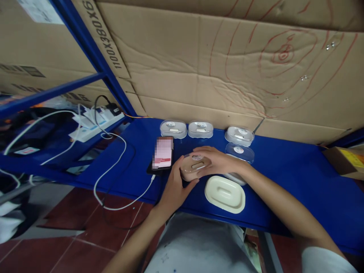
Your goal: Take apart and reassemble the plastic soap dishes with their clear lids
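Note:
Both of my hands are around a clear plastic case (191, 168) with a round sticker and a pale oblong mark on its top. My left hand (175, 186) grips its left and near side, thumb along the front. From the far right, my right hand (214, 159) curls its fingers over the edge. A cream oval tray (224, 194) with a recessed middle lies just right of the case. Partly under my right forearm is another oval piece (236, 178), mostly hidden. Beyond it lies a clear lid-like shell (239, 151) with a sticker.
Along the cardboard wall (170, 57) stand three clear cases, a left one (173, 129), a middle one (200, 130) and a right one (239, 135). A phone (164, 152) lies left of my hands, near a white cable (125, 149). A power strip (96, 127) sits far left; a cardboard box (345, 163) far right.

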`<state>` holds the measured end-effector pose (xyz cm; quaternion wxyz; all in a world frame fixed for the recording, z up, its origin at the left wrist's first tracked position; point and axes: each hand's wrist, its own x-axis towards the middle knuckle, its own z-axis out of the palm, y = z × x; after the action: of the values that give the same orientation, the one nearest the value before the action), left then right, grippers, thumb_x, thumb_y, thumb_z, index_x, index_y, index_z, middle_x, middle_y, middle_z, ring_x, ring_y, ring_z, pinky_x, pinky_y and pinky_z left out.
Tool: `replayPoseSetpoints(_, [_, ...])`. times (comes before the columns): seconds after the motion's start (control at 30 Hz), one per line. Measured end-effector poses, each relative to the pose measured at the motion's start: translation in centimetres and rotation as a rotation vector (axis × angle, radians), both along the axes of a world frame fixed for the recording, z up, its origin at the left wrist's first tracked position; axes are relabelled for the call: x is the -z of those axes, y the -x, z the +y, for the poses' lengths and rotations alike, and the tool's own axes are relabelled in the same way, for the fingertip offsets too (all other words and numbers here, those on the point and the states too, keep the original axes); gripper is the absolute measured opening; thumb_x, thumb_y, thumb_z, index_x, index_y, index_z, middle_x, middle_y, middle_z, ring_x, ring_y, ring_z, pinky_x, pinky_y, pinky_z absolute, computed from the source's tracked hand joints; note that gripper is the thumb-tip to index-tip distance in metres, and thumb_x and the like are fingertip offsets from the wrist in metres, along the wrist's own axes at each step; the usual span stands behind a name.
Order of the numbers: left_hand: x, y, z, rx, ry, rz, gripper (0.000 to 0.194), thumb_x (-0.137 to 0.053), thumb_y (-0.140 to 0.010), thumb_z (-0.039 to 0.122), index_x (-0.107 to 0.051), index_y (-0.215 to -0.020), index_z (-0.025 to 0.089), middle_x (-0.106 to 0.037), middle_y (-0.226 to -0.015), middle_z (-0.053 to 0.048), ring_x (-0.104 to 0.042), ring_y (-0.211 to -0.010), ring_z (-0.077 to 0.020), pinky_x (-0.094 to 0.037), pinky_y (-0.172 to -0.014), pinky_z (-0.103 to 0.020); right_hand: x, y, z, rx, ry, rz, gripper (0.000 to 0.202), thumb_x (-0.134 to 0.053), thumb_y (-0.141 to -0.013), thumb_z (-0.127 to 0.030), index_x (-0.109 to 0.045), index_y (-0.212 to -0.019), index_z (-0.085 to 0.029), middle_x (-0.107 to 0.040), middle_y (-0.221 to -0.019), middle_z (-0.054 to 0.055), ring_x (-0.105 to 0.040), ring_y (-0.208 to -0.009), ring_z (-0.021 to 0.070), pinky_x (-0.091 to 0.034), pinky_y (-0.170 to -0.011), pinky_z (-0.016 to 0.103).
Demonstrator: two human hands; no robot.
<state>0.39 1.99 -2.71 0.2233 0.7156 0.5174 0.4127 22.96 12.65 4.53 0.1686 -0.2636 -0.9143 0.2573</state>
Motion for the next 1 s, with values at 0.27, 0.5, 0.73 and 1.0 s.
replayPoseSetpoints(0.27, [-0.7, 0.3, -0.2, 0.031, 0.117, -0.147, 0.087, -0.073, -0.095, 0.044, -0.021, -0.163, 0.026, -0.043, -0.164, -0.021, -0.045, -0.152, -0.0352, -0.037, -0.124, -0.059, 0.1, -0.9, 0.5, 0.08, 0.219, 0.198, 0.056, -0.077, -0.092, -0.05, -0.062, -0.14, -0.024, -0.065, -0.141, 0.011, -0.063, -0.131, 0.0278, -0.052, -0.112, 0.046])
replayPoseSetpoints(0.5, [-0.8, 0.5, 0.1, 0.032, 0.156, -0.329, 0.085, -0.07, -0.098, 0.042, -0.018, -0.163, 0.026, -0.044, -0.163, -0.019, -0.049, -0.15, -0.03, -0.039, -0.124, -0.052, -0.3, 0.5, -1.2, 0.073, 0.308, 0.218, 0.054, -0.072, -0.097, -0.046, -0.059, -0.144, -0.024, -0.062, -0.146, 0.013, -0.061, -0.137, 0.027, -0.05, -0.116, 0.047])
replayPoseSetpoints(0.73, [-0.4, 0.4, -0.7, -0.045, 0.152, -0.356, 0.086, -0.076, -0.092, 0.04, -0.024, -0.16, 0.028, -0.046, -0.158, -0.017, -0.051, -0.147, -0.0303, -0.041, -0.123, -0.051, 1.3, -0.1, 0.4, 0.356, 0.101, 0.12, 0.044, -0.054, -0.107, -0.045, -0.057, -0.148, -0.027, -0.067, -0.143, 0.011, -0.066, -0.13, 0.0249, -0.055, -0.108, 0.044])
replayPoseSetpoints(1.0, [-0.3, 1.1, -1.4, -0.017, 0.167, -0.408, 0.089, -0.078, -0.089, 0.038, -0.024, -0.16, 0.032, -0.047, -0.156, -0.015, -0.052, -0.146, -0.0301, -0.041, -0.123, -0.053, 1.5, -1.4, 0.1, 0.482, -0.069, -0.057, 0.046, -0.067, -0.101, -0.042, -0.063, -0.145, -0.028, -0.047, -0.165, 0.015, -0.03, -0.158, 0.043, -0.017, -0.12, 0.079])
